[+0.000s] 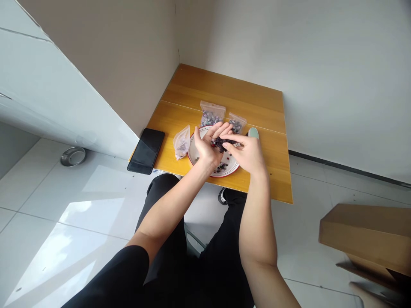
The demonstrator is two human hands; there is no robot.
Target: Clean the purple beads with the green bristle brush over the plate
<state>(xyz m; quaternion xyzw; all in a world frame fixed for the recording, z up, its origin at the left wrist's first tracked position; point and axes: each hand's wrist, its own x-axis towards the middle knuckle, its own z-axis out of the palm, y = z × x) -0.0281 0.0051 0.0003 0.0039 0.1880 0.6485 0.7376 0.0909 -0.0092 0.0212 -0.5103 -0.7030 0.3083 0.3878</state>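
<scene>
Both my hands are raised over a white plate with a red rim line (pixel 194 155). Between them is a clump of dark purple beads (pixel 220 144), held by my cupped left hand (pixel 208 147) and pinched by the fingers of my right hand (pixel 244 153). Loose beads (pixel 221 167) lie on the plate below. Behind my hands stand two clear zip bags of beads (pixel 211 114) (pixel 236 124). A third bag (pixel 181 142) lies left of the plate.
The plate and bags rest on a yellow wooden table (pixel 221 90) set in a wall corner. A black phone (pixel 146 151) lies at its left edge, and a mint-green object (pixel 253 133) shows behind my right hand. A cardboard box (pixel 366 235) stands on the floor at right.
</scene>
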